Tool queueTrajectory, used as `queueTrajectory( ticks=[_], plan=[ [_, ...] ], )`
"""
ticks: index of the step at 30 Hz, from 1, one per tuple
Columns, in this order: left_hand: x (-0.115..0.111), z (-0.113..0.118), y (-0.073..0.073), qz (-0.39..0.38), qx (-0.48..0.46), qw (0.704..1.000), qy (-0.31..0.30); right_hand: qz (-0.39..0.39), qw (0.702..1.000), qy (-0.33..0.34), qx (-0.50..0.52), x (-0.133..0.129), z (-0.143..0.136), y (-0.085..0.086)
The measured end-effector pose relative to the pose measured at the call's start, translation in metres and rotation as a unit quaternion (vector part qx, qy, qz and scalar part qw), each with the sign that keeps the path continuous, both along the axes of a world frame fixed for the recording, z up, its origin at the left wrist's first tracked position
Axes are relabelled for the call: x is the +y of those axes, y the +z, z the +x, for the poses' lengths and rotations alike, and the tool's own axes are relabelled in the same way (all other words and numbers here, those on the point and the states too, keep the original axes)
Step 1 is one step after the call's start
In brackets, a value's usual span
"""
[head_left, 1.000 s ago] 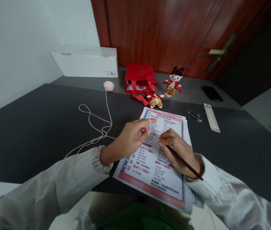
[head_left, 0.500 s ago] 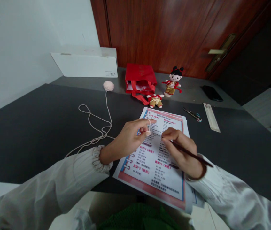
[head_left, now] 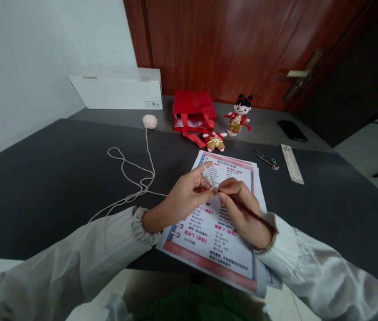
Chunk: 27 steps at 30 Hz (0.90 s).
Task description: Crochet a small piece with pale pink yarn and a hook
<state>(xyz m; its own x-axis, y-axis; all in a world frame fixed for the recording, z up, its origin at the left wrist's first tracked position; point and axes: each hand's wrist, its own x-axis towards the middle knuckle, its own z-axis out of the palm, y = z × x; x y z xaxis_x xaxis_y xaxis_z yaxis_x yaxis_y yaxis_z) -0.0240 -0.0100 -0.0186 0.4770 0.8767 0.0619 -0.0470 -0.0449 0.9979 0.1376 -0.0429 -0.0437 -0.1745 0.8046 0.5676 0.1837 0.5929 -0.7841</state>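
My left hand (head_left: 186, 195) pinches a small piece of pale crochet work between thumb and fingers, mostly hidden by the fingertips. Pale yarn loops over its raised index finger. A strand runs back across the table to a pale pink yarn ball (head_left: 149, 121). In my right hand (head_left: 242, 213) is a crochet hook with a dark brown handle (head_left: 255, 216), held like a pen. Its tip meets the work at my left fingertips. Both hands are above printed pattern sheets (head_left: 199, 257).
Behind the sheets lie a headless doll body (head_left: 215, 141) and a red gift bag (head_left: 194, 103), with a finished crochet doll (head_left: 238, 119) beside them. A white box (head_left: 122, 92) stands back left. Small scissors (head_left: 265, 159), a slim white packet (head_left: 292, 165) and a black phone (head_left: 292, 130) lie right.
My right hand has moved left, bringing the hook from apart to the work at my left fingertips. My left hand has shifted slightly, its index finger raised with yarn stretched from it.
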Motion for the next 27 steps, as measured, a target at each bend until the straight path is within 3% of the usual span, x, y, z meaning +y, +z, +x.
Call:
queueTrajectory(
  ticks=[2, 4, 5, 7, 10, 12, 14, 19, 27],
  plan=[
    [-0.001, 0.002, 0.0, -0.059, -0.03, 0.998, 0.001, 0.129, 0.978, -0.036, -0.158, -0.001, 0.004, -0.003],
    [-0.002, 0.002, -0.001, -0.121, -0.066, 0.99, -0.009, 0.208, 0.944, -0.056, -0.25, -0.001, 0.008, -0.003],
    [-0.001, 0.001, -0.001, -0.153, -0.088, 0.984, -0.021, 0.231, 0.936, -0.055, -0.26, 0.0, 0.009, -0.003],
    [0.001, -0.001, -0.001, -0.202, -0.129, 0.969, -0.056, 0.236, 0.948, -0.017, -0.214, 0.001, 0.011, -0.002],
    [0.006, -0.006, -0.001, -0.219, -0.132, 0.962, -0.093, 0.091, 0.993, 0.048, -0.051, 0.003, 0.011, -0.001],
    [0.009, -0.011, 0.0, -0.193, -0.085, 0.973, -0.09, -0.038, 0.995, 0.076, 0.058, 0.004, 0.011, 0.0],
    [0.012, -0.015, 0.003, -0.167, -0.05, 0.98, -0.097, -0.112, 0.979, 0.107, 0.135, 0.006, 0.012, 0.001],
    [0.017, -0.024, 0.012, -0.104, -0.003, 0.984, -0.141, -0.178, 0.952, 0.148, 0.201, 0.009, 0.017, 0.004],
    [0.02, -0.032, 0.011, -0.103, 0.043, 0.968, -0.224, -0.204, 0.945, 0.193, 0.169, 0.007, 0.026, 0.012]
  ],
)
